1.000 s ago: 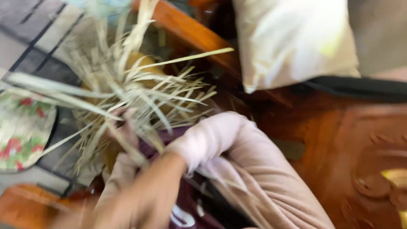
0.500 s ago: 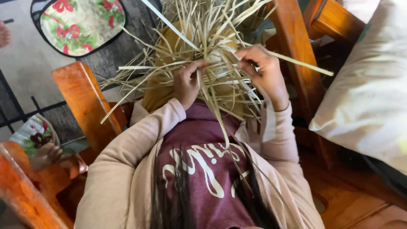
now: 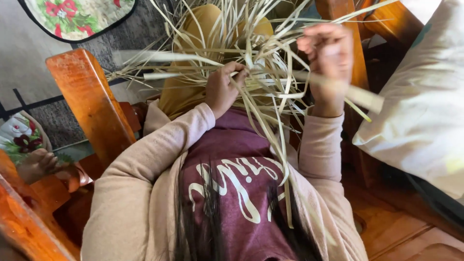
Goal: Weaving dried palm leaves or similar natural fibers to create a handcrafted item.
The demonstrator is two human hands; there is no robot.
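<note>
Dry flat straw strips (image 3: 261,92) fill both hands.

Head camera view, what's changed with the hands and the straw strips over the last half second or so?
The right hand has risen and closed into a fist, drawing a pale strip out to the right; its motion blurs it. The left hand stayed where it was, pinching the bundle of strips at its middle. The wooden armrest and white cushion lie as before.
</note>
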